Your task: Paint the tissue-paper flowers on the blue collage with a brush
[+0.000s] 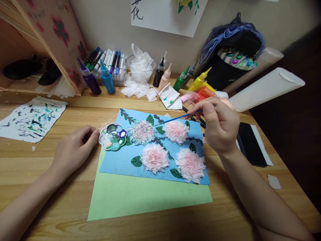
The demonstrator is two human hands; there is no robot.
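Observation:
My right hand [218,120] is closed around a thin blue paintbrush [175,118], its tip at the edge of the upper left paper flower [142,132]. That flower is pink with blue-green dabs. Three plain pink tissue flowers, among them the lower left one [155,158], sit on the blue sheet [120,164] with painted leaves and stems. At the left, my left hand [77,147] rests on the table with curled fingers, beside the flower-shaped paint palette [112,137]. Whether its fingertips touch the palette rim or hold anything is hard to see.
A green sheet [150,197] lies under the blue one. Paint bottles, such as a blue one [107,80], line the back with markers [107,62] and a bowl of tissue [141,65]. A paint-smeared tissue [32,118] lies left; a dark phone-like slab [252,144] lies right.

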